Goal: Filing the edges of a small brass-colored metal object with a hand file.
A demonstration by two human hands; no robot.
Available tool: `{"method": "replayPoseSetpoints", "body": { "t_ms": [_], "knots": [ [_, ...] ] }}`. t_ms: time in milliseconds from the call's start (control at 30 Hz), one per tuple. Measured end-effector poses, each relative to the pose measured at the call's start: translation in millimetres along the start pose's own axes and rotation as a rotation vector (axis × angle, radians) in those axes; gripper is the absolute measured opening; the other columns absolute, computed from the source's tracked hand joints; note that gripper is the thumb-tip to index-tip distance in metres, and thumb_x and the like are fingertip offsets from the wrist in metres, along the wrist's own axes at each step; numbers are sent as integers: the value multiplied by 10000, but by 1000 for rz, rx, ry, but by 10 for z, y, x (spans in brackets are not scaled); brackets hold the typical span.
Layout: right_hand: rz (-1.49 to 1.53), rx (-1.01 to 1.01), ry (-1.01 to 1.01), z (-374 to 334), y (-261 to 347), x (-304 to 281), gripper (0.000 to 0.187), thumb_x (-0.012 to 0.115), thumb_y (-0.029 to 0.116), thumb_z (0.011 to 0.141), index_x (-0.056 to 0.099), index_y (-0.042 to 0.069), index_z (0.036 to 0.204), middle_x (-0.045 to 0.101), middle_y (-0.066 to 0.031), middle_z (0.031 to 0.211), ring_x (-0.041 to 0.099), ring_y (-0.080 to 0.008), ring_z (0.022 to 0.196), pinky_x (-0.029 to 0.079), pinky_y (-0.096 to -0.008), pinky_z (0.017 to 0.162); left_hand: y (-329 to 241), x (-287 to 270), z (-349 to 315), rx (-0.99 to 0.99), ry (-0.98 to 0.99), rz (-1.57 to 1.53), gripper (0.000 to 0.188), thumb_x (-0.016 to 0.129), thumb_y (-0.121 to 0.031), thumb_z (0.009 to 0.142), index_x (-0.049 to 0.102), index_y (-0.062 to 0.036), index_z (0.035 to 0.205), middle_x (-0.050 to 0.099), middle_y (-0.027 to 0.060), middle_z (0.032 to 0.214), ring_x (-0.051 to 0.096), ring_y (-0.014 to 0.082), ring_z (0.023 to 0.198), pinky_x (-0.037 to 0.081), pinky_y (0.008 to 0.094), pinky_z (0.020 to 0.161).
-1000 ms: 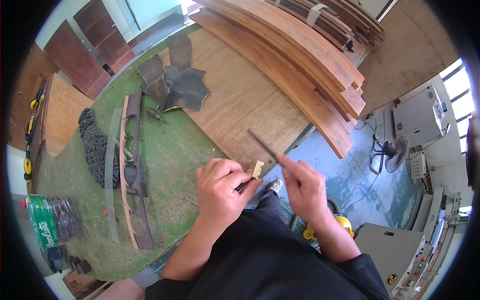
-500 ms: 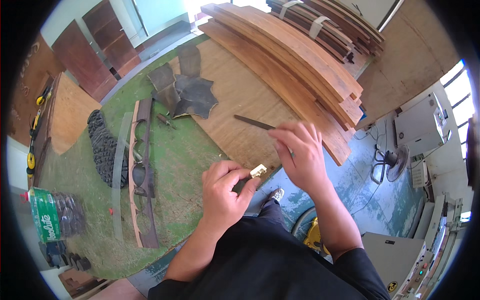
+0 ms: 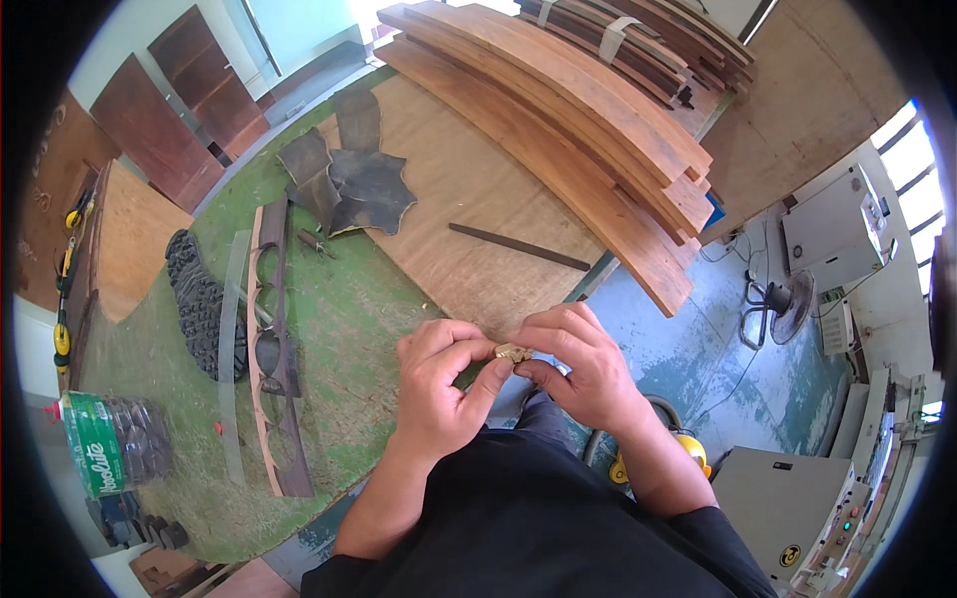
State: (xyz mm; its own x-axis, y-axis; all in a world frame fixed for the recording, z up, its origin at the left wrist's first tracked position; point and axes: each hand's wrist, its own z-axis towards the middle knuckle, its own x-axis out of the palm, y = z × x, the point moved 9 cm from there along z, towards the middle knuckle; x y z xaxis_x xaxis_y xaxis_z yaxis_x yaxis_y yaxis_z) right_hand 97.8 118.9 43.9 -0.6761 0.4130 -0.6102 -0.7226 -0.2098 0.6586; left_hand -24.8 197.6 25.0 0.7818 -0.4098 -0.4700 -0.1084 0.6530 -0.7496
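Observation:
A small brass-coloured metal piece point(image 3: 512, 353) with a notched shape is held between both hands, just off the table's near edge. My left hand point(image 3: 446, 371) pinches it from the left with thumb and fingers. On the other side, my right hand point(image 3: 578, 364) grips its right end between thumb and fingertips. The fingers cover part of the piece. Beyond the hands, a dark flat file-like bar point(image 3: 518, 247) lies slantwise on the plywood sheet point(image 3: 439, 189), touched by neither hand.
Long wooden boards point(image 3: 558, 120) are stacked on the plywood. On the green table point(image 3: 349, 399) lie dark leather scraps point(image 3: 364, 189), a black shoe sole point(image 3: 204, 309), a clear strip point(image 3: 231, 369) and a wood strip with round cutouts point(image 3: 277, 349). A large plastic bottle point(image 3: 115, 444) stands left.
My right hand has let go of the dark bar, leaving it on the plywood. It has come down and left to take hold of the brass piece beside my left hand.

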Motion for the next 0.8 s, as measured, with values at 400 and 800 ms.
{"method": "replayPoseSetpoints", "body": {
  "t_ms": [400,800],
  "knots": [
    [1,44,-55,-207,44,-52,283,762,99,784,691,57,1054,669,-88,969,613,-278,863,503,-370,777,-160,29,-15,138,34,50,403,857,-342,673,749,-81,961,714,57,959,629,240,915,438,371,849],
    [49,93,-126,-389,-7,-113,336,810,118,752,678,50,1053,686,-100,974,635,-274,849,519,-367,747,-231,24,-22,191,-17,-70,283,889,-113,624,737,-90,862,711,27,774,635,220,769,477,326,737]
  ]
}}
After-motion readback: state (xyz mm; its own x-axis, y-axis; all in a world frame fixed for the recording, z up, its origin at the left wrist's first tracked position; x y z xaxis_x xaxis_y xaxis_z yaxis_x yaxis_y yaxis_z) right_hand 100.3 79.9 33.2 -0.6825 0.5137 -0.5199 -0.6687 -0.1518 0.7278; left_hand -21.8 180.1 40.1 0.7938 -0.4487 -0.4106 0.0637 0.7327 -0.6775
